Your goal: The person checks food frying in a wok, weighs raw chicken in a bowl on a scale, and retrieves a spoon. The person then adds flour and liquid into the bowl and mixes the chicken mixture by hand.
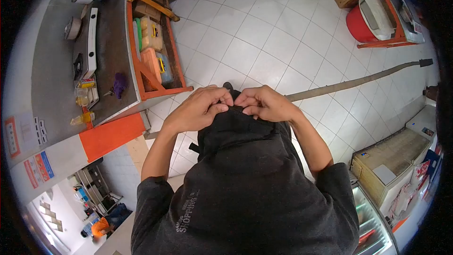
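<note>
In front of my waist, both hands pinch the top edge of a black cloth item [243,126]; whether it is an apron or a bag I cannot make out. My left hand [199,108] is closed on its left part, thumb against the curled fingers. Close beside it, my right hand [268,105] grips the same edge, fingertips nearly meeting those of the left. A short black strap [194,148] sticks out at the left of the cloth. The dark shirt [245,198] I wear fills the lower middle of the view.
On the left stands a counter with a gas stove [86,47] and a purple cloth [120,84]. Its orange-framed shelf holds plastic containers [151,35]. A grey hose [349,84] crosses the tiled floor. Right are a red tub [357,22] and a chest freezer [391,156]. Another person [100,226] is at lower left.
</note>
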The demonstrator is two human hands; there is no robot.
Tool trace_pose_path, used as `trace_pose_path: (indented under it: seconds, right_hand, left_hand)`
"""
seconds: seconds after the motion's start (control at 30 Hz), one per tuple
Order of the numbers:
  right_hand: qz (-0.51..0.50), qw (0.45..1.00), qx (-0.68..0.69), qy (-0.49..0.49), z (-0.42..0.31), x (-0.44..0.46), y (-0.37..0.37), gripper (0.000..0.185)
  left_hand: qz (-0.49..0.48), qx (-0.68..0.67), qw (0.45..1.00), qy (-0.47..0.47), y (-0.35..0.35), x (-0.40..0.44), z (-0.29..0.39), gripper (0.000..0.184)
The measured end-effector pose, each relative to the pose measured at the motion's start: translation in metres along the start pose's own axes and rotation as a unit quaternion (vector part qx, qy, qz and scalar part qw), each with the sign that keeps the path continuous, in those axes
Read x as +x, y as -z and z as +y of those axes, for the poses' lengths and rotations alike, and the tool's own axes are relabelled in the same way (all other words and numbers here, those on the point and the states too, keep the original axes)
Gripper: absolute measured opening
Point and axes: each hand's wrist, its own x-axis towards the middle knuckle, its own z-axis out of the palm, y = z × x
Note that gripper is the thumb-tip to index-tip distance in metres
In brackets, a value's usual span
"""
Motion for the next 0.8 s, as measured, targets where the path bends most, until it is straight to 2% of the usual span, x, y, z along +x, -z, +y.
trace_pose_path:
  seconds: [0.07, 0.1, 0.17, 0.2, 0.27, 0.3, 0.37, 0.43, 0.5, 0.53, 0.6, 0.63, 0.7, 0.73, 0.8]
  right_hand:
    - [-0.018, 1.0, 0.007, -0.003, 0.0, 0.004, -0.003, 0.014]
    - [-0.024, 0.999, 0.015, 0.02, 0.005, 0.025, -0.005, 0.014]
    - [-0.023, 0.993, -0.105, 0.053, 0.013, 0.032, 0.001, 0.009]
    - [-0.025, 0.993, -0.104, 0.052, 0.013, 0.031, 0.004, 0.009]
    - [-0.065, 0.989, -0.087, 0.1, 0.011, 0.032, 0.009, 0.006]
    - [-0.069, 0.989, -0.088, 0.101, 0.011, 0.035, 0.013, 0.006]
    - [0.01, 0.991, -0.041, 0.124, 0.007, 0.044, 0.025, 0.008]
    - [0.018, 0.989, -0.094, 0.116, 0.0, 0.071, 0.03, 0.011]
    - [-0.06, 0.927, -0.095, 0.357, 0.01, 0.109, 0.02, 0.019]
    - [-0.059, 0.929, -0.096, 0.354, 0.005, 0.119, 0.015, 0.019]
    - [-0.262, 0.931, -0.011, 0.253, -0.007, 0.137, 0.005, 0.027]
    - [-0.263, 0.932, -0.013, 0.251, -0.011, 0.149, 0.008, 0.027]
    - [-0.375, 0.897, -0.168, 0.164, -0.018, 0.174, 0.02, 0.032]
    - [-0.39, 0.892, -0.182, 0.138, -0.024, 0.18, 0.026, 0.032]
    - [-0.392, 0.884, -0.204, 0.154, -0.028, 0.195, 0.039, 0.029]
  left_hand:
    - [0.017, -0.052, 0.998, -0.01, -0.002, 0.001, 0.001, 0.013]
    - [0.022, -0.029, 0.999, 0.001, 0.011, -0.002, -0.003, 0.013]
    - [-0.006, -0.02, 0.998, 0.065, 0.017, -0.001, 0.002, 0.012]
    - [-0.005, -0.021, 0.998, 0.067, 0.016, -0.001, -0.006, 0.012]
    - [0.126, -0.015, 0.992, -0.02, 0.01, -0.003, -0.039, 0.02]
    - [0.13, -0.015, 0.991, -0.017, 0.008, -0.006, -0.052, 0.02]
    - [0.14, -0.226, 0.963, 0.053, 0.006, -0.015, -0.075, 0.033]
    - [0.151, -0.227, 0.96, 0.059, 0.003, -0.024, -0.088, 0.032]
    - [0.127, -0.186, 0.968, 0.111, 0.0, -0.032, -0.095, 0.025]
    - [0.132, -0.186, 0.967, 0.112, 0.0, -0.033, -0.092, 0.024]
    - [0.117, -0.207, 0.961, 0.143, 0.003, -0.035, -0.096, 0.025]
    - [0.104, -0.226, 0.953, 0.173, 0.005, -0.037, -0.1, 0.026]
    - [0.112, -0.21, 0.958, 0.159, 0.008, -0.035, -0.103, 0.024]
    - [0.124, -0.206, 0.96, 0.147, 0.015, -0.028, -0.089, 0.024]
    - [0.143, -0.214, 0.956, 0.141, 0.025, -0.013, -0.086, 0.026]
